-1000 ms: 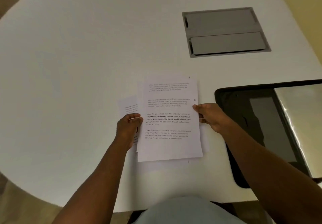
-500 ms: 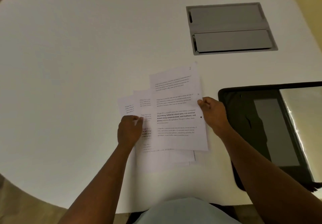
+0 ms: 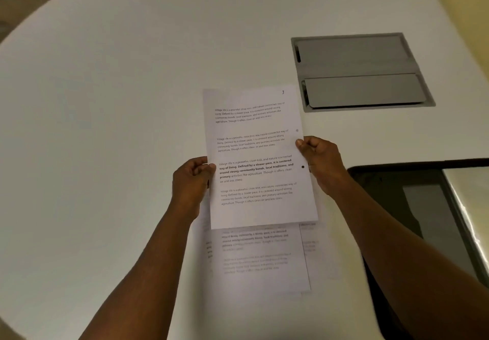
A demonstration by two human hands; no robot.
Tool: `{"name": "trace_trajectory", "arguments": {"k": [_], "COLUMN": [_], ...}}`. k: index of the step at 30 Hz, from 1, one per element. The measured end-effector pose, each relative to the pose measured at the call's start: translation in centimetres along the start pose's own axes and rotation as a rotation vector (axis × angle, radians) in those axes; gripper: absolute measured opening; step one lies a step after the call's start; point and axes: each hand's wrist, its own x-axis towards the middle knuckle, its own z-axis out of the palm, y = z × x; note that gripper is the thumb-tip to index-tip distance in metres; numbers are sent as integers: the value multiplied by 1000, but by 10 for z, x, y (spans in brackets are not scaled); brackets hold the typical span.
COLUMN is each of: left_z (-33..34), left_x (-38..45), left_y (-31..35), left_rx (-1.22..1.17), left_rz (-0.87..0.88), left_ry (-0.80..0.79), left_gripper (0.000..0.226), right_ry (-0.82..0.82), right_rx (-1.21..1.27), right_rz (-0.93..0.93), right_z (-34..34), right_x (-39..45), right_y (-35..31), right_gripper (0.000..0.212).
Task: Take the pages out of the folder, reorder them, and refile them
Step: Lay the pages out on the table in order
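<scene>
One printed sheet (image 3: 258, 154) is lifted clear of the rest, held by its two long edges: the left hand (image 3: 191, 181) pinches the left margin with thumb on the face and fingers curled behind, and the right hand (image 3: 321, 162) pinches the right margin just beside the punched holes. Below it, nearer the person, the other pages (image 3: 260, 257) lie loosely fanned on the white surface (image 3: 119, 101) — their print is blurred, so how many there are is hard to say, perhaps three or four. The black folder (image 3: 391, 181) lies open at the right, apart from the pile, with a shiny clear sleeve (image 3: 465, 207) across its far half.

As for handling, a single sheet is nearly weightless and limp; it bows or droops unless it is held at both sides, as it is here, or kept flat on the surface. A light pinch at the margins is enough — a harder squeeze would crease it, and the strip by the holes is the weakest place, likely to tear if tugged. Sheets slide easily on one another, so the fanned pile should be squared by tapping its edges before it goes back into the folder.
</scene>
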Motion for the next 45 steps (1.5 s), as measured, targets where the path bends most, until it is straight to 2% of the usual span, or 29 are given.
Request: {"name": "trace_trajectory", "arguments": {"k": [8,14,18,21,26,29,32,34,38,40,42,45], "left_z": [-14,-27,-33,-43,-58,-65,-73,-77,-72,-67,-67,-70], "left_x": [84,159,205,241,289,307,320,327,326,321,321,323], "left_y": [35,50,61,69,85,93,95,93,81,68,52,40], "left_rx": [-51,-23,57,132,299,444,610,734,1045,1211,1286,1327], "left_rz": [11,17,47,62,100,185,258,320,475,557,520,460], "left_ry": [90,171,263,311,380,421,439,443,432,367,286,256], "left_gripper": [15,15,17,19,23,25,31,36,41,55,73,82], "right_ry": [4,35,63,82,37,25,6,-5,11,-82,-173,-230], "right_rx": [12,-21,-71,-151,-267,-378,-440,-583,-1035,-1135,-1244,-1352], "right_rz": [-51,-14,6,-25,-73,-120,-203,-321,-575,-588,-564,-550], "right_z": [66,119,157,184,221,240,254,262,270,271,270,269], "right_x": [85,159,199,227,265,280,287,286,278,279,280,282], "right_y": [-26,-32,-28,-29,-31,-36,-36,-33,-17,-7,2,4], "right_gripper": [16,15,19,14,17,30,60,66,56,64,74,81]}}
